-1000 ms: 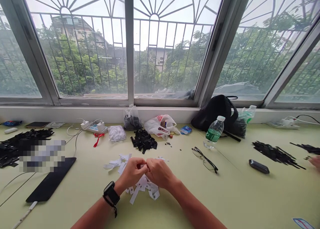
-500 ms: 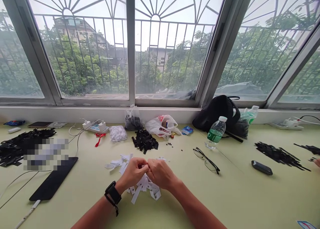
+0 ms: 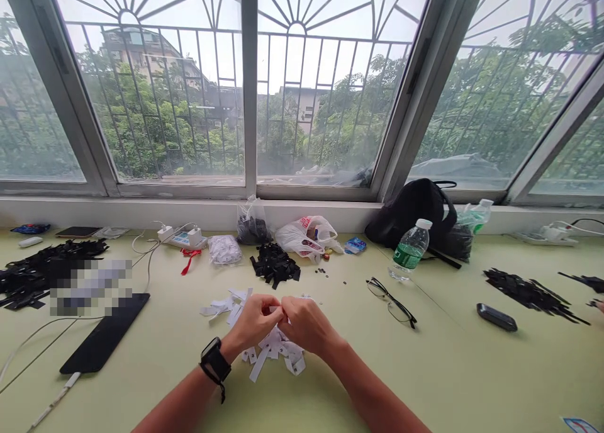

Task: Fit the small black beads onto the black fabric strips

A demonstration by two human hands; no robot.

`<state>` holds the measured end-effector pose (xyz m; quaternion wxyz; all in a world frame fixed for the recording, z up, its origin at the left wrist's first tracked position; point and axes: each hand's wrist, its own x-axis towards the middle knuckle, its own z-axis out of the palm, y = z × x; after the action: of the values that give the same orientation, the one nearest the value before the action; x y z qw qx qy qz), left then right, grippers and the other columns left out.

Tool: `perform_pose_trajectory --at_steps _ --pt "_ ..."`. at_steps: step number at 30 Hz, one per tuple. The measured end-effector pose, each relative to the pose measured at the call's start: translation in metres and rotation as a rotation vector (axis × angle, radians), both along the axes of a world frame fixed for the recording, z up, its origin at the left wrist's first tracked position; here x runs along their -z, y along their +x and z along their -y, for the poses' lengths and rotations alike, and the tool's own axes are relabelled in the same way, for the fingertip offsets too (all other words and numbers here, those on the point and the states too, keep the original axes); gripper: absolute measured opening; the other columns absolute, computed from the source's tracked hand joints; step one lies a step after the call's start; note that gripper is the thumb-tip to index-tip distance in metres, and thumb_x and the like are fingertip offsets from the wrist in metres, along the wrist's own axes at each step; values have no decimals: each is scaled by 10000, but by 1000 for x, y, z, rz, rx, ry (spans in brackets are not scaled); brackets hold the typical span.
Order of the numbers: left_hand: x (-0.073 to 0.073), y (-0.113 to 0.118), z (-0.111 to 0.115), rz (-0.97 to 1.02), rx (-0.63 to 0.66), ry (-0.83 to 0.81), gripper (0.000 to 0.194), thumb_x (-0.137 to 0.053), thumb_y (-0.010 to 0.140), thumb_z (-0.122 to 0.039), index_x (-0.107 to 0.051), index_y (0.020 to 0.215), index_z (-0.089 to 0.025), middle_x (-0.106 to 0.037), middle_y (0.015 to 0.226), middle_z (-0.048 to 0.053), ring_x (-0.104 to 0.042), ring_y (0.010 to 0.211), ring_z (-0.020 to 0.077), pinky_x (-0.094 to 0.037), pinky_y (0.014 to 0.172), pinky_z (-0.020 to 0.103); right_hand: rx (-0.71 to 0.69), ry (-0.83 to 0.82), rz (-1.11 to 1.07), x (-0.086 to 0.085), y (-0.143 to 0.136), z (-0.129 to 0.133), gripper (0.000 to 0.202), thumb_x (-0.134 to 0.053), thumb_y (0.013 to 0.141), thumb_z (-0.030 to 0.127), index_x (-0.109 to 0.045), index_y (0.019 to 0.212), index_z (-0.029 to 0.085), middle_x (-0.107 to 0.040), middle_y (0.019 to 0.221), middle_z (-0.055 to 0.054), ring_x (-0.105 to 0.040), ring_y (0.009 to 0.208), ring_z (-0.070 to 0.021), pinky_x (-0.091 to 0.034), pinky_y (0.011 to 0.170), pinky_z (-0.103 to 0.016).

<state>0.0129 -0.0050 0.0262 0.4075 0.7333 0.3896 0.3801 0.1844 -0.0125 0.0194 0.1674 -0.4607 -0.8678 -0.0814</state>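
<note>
My left hand (image 3: 257, 323) and my right hand (image 3: 306, 323) meet over the table, fingertips pinched together. A sliver of white shows by the left fingers, but what they hold is mostly hidden. Below and in front of my hands lies a pile of short white strips (image 3: 257, 369), some with small dark dots. More white strips (image 3: 219, 307) are scattered beyond my left hand. Tiny white pieces (image 3: 306, 296) lie just past my right knuckles, partly covered. A heap of black strips (image 3: 275, 264) sits farther back, with small dark rings (image 3: 322, 271) to its right.
Glasses (image 3: 391, 302) and a water bottle (image 3: 409, 250) stand to the right, near a black bag (image 3: 410, 222). A black tablet-like slab (image 3: 106, 332) with a cable lies left. Plastic bags (image 3: 306, 236) line the sill. Another person's fingers (image 3: 598, 304) show at the right edge.
My hands stay pinched together in nearly the same place, with the fingers shifting only slightly. The whole view has moved a little; the things on the table lie as before.
</note>
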Motion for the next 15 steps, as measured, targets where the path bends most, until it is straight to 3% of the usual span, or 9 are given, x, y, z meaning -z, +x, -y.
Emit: perform_pose_trajectory --at_steps 7,15 --pt "-2 -1 4 -134 -35 118 208 -483 773 -198 -378 594 -184 -276 606 -48 -252 597 109 -159 532 265 -21 89 59 10 -5 -3 114 -487 935 191 -528 830 178 -618 783 -40 -559 645 -180 -269 580 -299" --pt "3 -1 4 -195 0 127 240 -461 785 -172 -308 602 -191 -211 622 -45 -208 617 112 -125 537 278 12 58 140 14 -7 -2 94 -495 924 177 -546 847 160 -639 798 -75 -570 656 -194 -285 582 -301"
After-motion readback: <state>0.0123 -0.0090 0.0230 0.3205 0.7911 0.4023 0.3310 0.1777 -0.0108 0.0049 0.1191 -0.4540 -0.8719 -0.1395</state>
